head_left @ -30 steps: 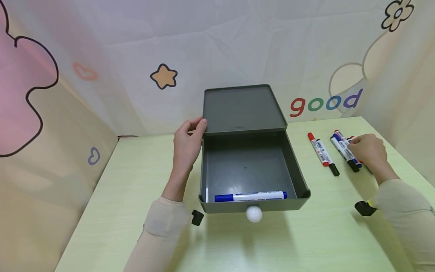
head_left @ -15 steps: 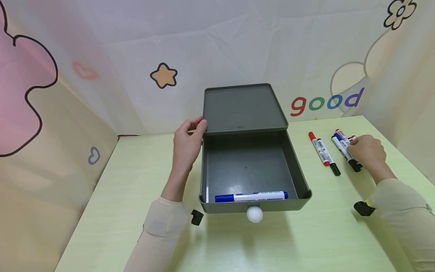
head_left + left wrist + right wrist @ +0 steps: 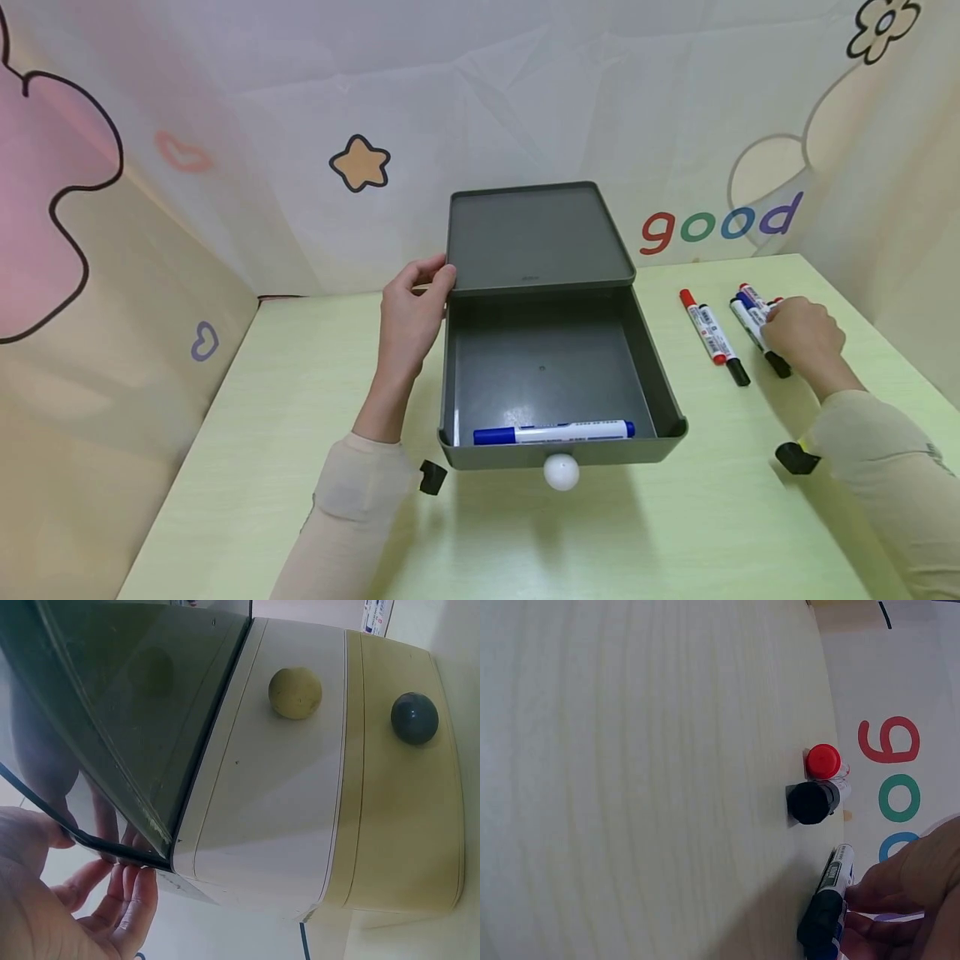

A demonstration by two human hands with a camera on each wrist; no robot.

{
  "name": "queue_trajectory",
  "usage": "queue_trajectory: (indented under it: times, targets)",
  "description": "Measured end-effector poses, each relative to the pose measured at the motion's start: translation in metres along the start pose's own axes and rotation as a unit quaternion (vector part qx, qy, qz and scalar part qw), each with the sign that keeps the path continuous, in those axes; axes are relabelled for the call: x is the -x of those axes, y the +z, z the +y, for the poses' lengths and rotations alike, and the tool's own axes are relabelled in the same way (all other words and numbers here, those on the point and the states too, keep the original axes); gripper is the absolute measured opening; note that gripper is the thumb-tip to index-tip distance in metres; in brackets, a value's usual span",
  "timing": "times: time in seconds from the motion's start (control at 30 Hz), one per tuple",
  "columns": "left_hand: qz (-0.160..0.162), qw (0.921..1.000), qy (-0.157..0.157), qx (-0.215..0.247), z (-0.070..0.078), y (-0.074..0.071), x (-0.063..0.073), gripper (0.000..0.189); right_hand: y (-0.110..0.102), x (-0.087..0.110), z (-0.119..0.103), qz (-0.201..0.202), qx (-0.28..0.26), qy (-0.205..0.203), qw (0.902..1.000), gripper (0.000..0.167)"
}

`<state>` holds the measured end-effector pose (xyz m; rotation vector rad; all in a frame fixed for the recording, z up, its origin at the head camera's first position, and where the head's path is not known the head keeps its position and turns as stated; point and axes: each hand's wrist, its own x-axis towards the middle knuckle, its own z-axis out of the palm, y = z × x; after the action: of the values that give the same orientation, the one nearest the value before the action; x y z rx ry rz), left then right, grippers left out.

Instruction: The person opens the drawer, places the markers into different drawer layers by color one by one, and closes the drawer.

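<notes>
At the centre of the head view, a small drawer unit (image 3: 540, 237) has its grey top drawer (image 3: 547, 358) pulled out, with a white knob (image 3: 561, 472) on its front. One blue marker (image 3: 555, 432) lies along the drawer's front wall. My left hand (image 3: 411, 321) grips the unit's top front corner, thumb and fingers on either side of the edge. On the right, my right hand (image 3: 804, 337) curls over a pile of markers and pinches at one beside a black-capped marker (image 3: 829, 896); the hand covers much of the pile.
A red marker (image 3: 702, 327) and a black marker (image 3: 723, 346) lie side by side between the drawer and the right hand. In the left wrist view, a white drawer (image 3: 262, 780) and a yellow drawer (image 3: 405, 802) are closed. A printed curtain (image 3: 300, 125) hangs behind the table.
My right hand has shifted slightly left over the pile, hiding the blue cap that showed earlier. The left hand and drawer have stayed in place.
</notes>
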<state>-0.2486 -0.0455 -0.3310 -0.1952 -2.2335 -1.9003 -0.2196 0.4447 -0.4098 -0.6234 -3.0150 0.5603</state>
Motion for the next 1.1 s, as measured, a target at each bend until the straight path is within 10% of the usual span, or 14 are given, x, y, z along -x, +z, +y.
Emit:
queue_trajectory:
  times: [1.1]
  targets:
    - [0.003,1.0,0.002,-0.008,0.0004,0.0016,0.0026,0.035,0.0077,-0.0005,-0.0059,-0.006,0.043,-0.008,0.999,0.028]
